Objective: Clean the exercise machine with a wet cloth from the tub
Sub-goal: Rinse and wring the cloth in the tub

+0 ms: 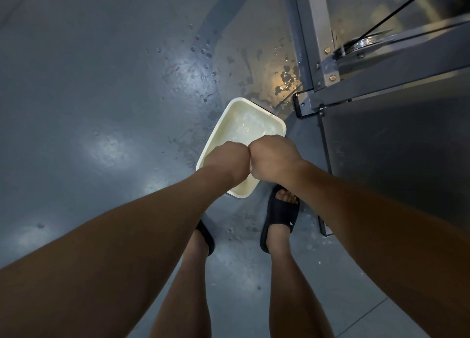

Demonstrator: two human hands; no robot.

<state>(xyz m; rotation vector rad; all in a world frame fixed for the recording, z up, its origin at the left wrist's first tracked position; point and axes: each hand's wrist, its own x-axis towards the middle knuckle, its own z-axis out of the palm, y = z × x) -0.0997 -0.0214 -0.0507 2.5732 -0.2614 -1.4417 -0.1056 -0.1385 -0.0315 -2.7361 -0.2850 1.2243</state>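
Wringing seems underway: left hand (226, 159) and right hand (276, 157), fists touching above the tub (223, 131), clench a barely visible cloth (251, 166). Next, carry it to the exercise machine frame (381, 83) nearby.

The arms are bare along all that shows of them, down to the left hand (226, 163) and the right hand (276, 159). The legs are bare too. Each foot wears a black open-toed slide sandal. The right sandal (279, 215) has a small white mark on its strap, and the left sandal (209, 241) is partly hidden by a forearm.
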